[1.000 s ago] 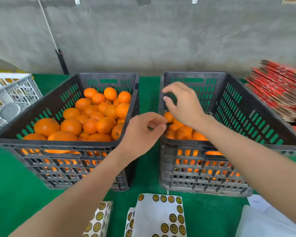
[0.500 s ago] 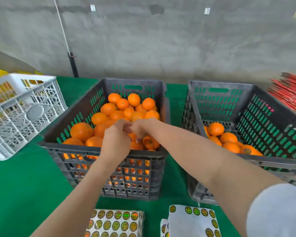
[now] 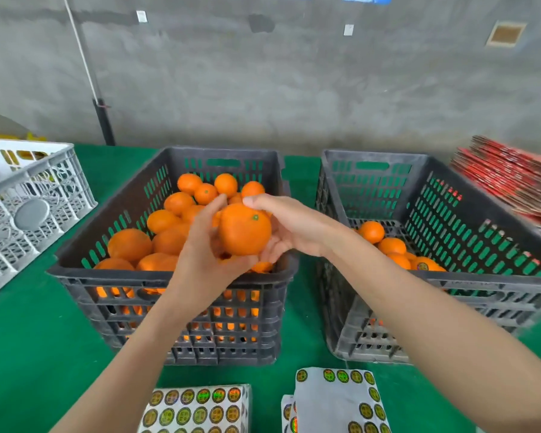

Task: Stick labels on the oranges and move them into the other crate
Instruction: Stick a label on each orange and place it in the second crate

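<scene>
Here, a white crate [image 3: 28, 195] sits far left and stacked red cardboard [image 3: 509, 179] far right on the green cloth [image 3: 28, 354], with label sheets [image 3: 197, 407] lying at the near edge. Both hands hold one orange [image 3: 245, 230] above the full black crate [image 3: 169, 278]: the left hand [image 3: 205, 257] curls round its near side, while the right hand [image 3: 291, 229] has its thumb on top and fingers beneath. The other black crate [image 3: 481, 282] holds a few oranges.

The orange [image 3: 245, 229] covers most of the fingers of my right hand [image 3: 297, 229], and my left hand [image 3: 206, 259] hides its lower left side. The full sticker sheet [image 3: 197, 407] and the part-used sheet [image 3: 334, 398] run off the bottom edge. The white crate [image 3: 28, 214] is cut at the left, the blurred red stack [image 3: 509, 179] at the right.
</scene>
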A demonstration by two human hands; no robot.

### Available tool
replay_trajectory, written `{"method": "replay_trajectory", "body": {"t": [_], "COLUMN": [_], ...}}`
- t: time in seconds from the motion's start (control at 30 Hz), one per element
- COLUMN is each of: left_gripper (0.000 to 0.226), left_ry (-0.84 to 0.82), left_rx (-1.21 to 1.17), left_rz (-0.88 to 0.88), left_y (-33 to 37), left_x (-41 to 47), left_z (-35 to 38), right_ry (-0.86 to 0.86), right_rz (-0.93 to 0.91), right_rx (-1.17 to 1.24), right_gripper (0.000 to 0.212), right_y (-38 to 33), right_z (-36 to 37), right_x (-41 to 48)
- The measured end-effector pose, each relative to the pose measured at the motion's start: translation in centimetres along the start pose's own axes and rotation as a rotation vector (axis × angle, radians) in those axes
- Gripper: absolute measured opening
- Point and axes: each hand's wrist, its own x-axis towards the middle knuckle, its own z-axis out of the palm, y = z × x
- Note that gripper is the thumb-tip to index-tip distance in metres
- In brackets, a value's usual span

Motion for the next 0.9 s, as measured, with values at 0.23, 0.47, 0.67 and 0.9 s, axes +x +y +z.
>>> {"method": "replay_trajectory", "body": {"t": [0.23, 0.47, 0.67, 0.9], "left_gripper": [0.070, 0.056, 0.043, 0.092], "left_ry": [-0.125, -0.181, 0.068, -0.035], "left_rx": [0.013, -0.147, -0.581, -0.678], "left_rz": [0.002, -0.578, -1.069, -1.114], "left_y": [2.7, -3.2, -7.1, -8.2], "left_x": [-6.0, -12.2, -14.2, -16.2], "left_z": [5.2, 9.7, 10.7, 10.7], "right_ry": [-0.124, -0.045, 0.114, 0.236], "right_rz": [0.081, 0.347, 0.292, 0.123], "right_rx": [0.122, -0.565, -0.805, -0.652], "right_gripper": [0.062, 0.024, 0.049, 0.034], "right_y": [6.3, 22.2, 26.9, 25.9], "right_z": [-1.7, -0.5, 1.3, 0.8], "right_x": [-8.5, -8.6, -5.0, -5.2]}}
